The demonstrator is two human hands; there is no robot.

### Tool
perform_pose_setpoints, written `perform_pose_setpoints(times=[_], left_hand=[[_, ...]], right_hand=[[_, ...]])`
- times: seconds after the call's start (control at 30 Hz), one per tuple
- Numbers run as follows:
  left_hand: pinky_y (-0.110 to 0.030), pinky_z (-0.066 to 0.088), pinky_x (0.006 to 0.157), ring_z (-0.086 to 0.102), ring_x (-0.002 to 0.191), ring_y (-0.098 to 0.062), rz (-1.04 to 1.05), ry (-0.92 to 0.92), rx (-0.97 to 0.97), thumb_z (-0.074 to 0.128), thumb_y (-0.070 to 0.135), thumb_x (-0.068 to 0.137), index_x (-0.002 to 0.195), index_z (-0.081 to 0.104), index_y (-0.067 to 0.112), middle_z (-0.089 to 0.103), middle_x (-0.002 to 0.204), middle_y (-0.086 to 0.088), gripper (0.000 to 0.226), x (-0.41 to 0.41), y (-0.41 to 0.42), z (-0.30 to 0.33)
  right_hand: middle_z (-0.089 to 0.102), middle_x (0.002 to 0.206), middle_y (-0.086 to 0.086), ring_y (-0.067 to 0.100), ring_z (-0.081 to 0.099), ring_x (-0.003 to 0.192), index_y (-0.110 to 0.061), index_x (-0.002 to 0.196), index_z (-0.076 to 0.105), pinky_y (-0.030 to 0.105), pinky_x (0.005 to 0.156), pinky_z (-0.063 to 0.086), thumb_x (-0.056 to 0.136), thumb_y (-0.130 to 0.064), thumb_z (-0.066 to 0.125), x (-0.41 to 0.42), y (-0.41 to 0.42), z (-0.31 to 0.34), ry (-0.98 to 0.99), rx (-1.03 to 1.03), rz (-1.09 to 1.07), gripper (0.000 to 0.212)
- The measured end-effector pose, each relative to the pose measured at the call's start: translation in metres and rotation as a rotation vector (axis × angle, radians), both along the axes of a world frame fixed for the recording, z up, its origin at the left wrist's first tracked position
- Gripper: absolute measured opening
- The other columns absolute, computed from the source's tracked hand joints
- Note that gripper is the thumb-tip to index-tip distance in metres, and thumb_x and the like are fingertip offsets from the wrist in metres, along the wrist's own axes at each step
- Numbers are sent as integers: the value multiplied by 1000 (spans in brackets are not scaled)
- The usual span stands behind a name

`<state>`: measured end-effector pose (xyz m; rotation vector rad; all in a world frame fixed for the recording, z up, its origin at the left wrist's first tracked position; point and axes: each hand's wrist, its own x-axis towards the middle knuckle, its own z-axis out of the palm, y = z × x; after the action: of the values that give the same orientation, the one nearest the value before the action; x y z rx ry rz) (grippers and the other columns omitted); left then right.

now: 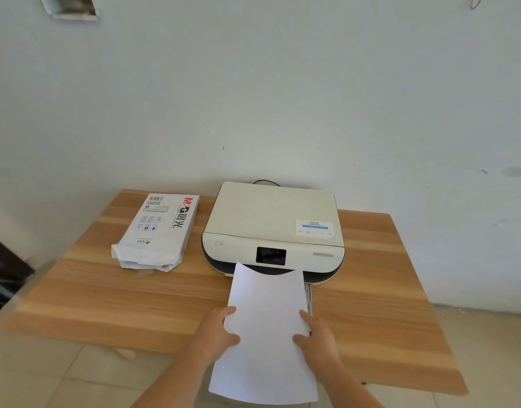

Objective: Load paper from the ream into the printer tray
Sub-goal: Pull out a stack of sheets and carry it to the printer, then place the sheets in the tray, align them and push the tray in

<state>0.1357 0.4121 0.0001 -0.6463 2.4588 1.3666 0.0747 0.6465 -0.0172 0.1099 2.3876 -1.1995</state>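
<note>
White sheets of paper (265,328) are being gripped at both side edges, the left hand (216,334) and right hand (318,338) closing on them, their far end lying at the printer (272,231) mouth over the pulled-out tray (309,298). The torn-open ream (157,231) is lying toward the wooden table's (386,290) far-left corner, beside the printer.

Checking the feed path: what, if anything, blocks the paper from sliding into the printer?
Nothing visible. The paper, held by the left hand and right hand, already has its front edge at the printer slot.
</note>
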Motion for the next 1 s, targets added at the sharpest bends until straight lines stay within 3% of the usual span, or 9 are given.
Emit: perform_pose_setpoints(times=[0.1, 0.17, 0.27, 0.4, 0.5, 0.63, 0.83, 1.0], left_hand=[[-28, 46, 95, 46, 117, -16, 4, -44, 12, 75, 13, 75, 137, 44, 24, 44, 135, 1, 70, 7, -2, -15], [-27, 44, 94, 44, 121, -17, 16, -78, 32, 75, 13, 76, 138, 43, 25, 44, 136, 0, 71, 10, -2, -24], [-28, 44, 95, 43, 124, -19, 25, -128, 58, 76, 13, 75, 138, 43, 25, 44, 138, -4, 72, 13, -2, -35], [-27, 46, 93, 48, 121, -20, 19, -155, 59, 77, 13, 72, 137, 45, 24, 45, 139, -3, 73, 14, -1, -44], [-25, 47, 88, 52, 116, -21, 10, -170, 77, 77, 14, 73, 138, 43, 24, 46, 136, -4, 74, 13, -2, -50], [-25, 45, 92, 50, 117, -19, 4, -210, 119, 77, 12, 73, 139, 42, 19, 46, 135, -7, 75, 12, -3, -55], [-18, 40, 83, 49, 106, -14, -7, -247, 122, 76, 12, 75, 140, 40, 16, 45, 135, -7, 74, 13, -1, -57], [-21, 40, 90, 47, 123, -19, 15, -253, 133, 76, 10, 74, 140, 41, 15, 44, 138, -9, 75, 8, -2, -55]], right_hand=[[43, 142, 4, 20, 47, 122, -24, 142, 43, 34, 101, 44, 88, -7, 61, 11, -2, -14, -65, -17, -52, 60], [43, 145, 6, 21, 51, 119, -25, 142, 44, 34, 96, 48, 88, -4, 61, 14, -2, -21, -121, -46, -119, 60], [44, 143, 10, 23, 64, 85, -23, 142, 45, 35, 78, 57, 87, 2, 60, 15, -2, -28, -212, -99, -239, 62], [48, 140, 9, 25, 64, 77, -23, 141, 46, 38, 77, 57, 85, 3, 58, 15, 2, -37, -252, -133, -321, 63], [50, 139, 9, 24, 65, 79, -21, 141, 47, 37, 76, 57, 83, 5, 58, 17, 5, -41, -267, -153, -368, 64], [51, 137, 7, 19, 63, 77, -19, 142, 45, 30, 66, 54, 83, 5, 57, 18, 10, -43, -296, -154, -389, 65], [45, 145, 9, 24, 64, 90, -17, 142, 45, 40, 84, 56, 84, 6, 59, 16, 14, -48, -380, -188, -396, 64], [45, 145, 10, 26, 63, 93, -15, 141, 46, 41, 87, 55, 84, 7, 58, 11, 14, -51, -404, -205, -407, 62]])
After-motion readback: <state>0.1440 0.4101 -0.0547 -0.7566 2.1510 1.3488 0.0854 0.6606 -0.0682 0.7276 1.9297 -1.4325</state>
